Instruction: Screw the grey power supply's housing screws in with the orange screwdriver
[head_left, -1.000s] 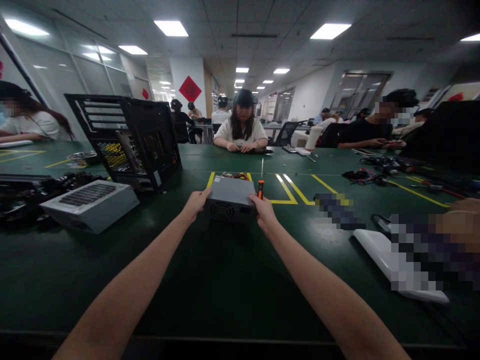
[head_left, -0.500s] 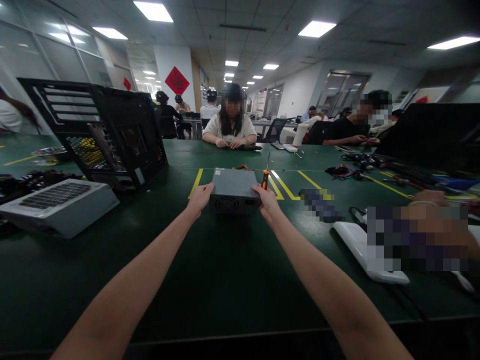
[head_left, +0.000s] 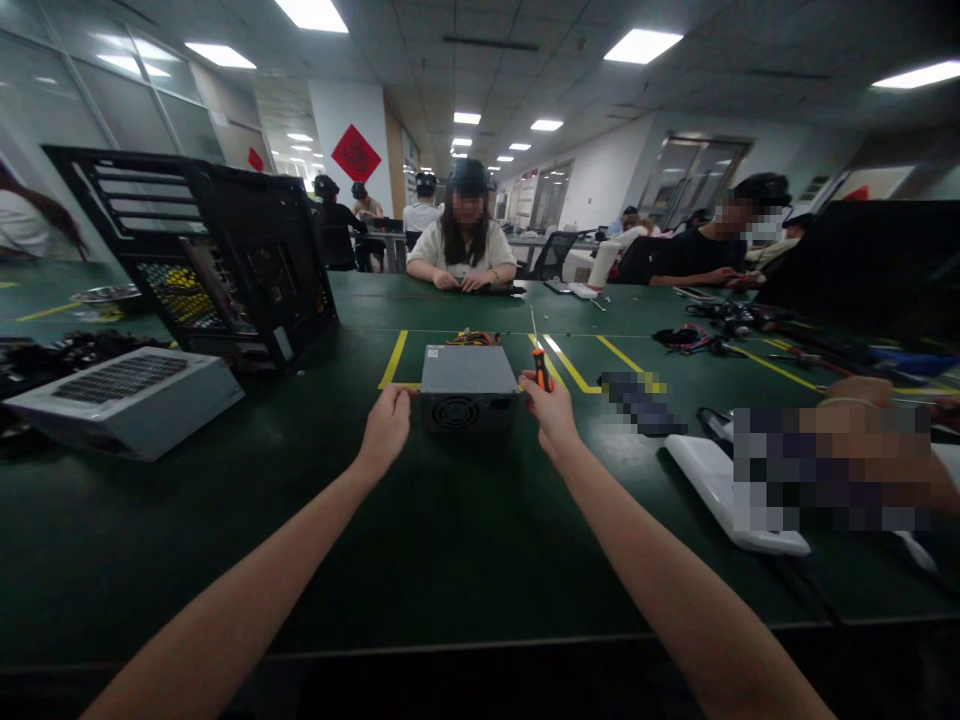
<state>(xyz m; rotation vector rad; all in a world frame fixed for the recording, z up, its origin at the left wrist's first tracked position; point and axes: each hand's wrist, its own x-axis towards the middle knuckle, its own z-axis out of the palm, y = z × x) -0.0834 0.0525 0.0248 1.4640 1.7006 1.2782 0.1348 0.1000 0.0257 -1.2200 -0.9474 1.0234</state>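
Note:
A grey computer power supply (head_left: 472, 370) sits on the green table in front of me, its fan grille and socket facing me. Colored cables (head_left: 474, 339) show behind it. Just left of its near corner is my left hand (head_left: 386, 432), fingers curled together, with a small gap to the case. My right hand (head_left: 553, 412) is closed around an orange and black screwdriver (head_left: 542, 370), whose shaft points up and away. The fingertips of that hand are close to the right side of the power supply; whether they touch it I cannot tell.
An open black computer case (head_left: 225, 260) and a second power supply (head_left: 142, 395) stand at left. On the right are a white flat device (head_left: 735, 500), a blurred dark object (head_left: 641, 403) and a co-worker's hand (head_left: 870, 430). Another person (head_left: 465, 245) sits opposite.
The power supply has been set down on the table. My left hand has come off its side and moved slightly left; my right hand has shifted right with the screwdriver.

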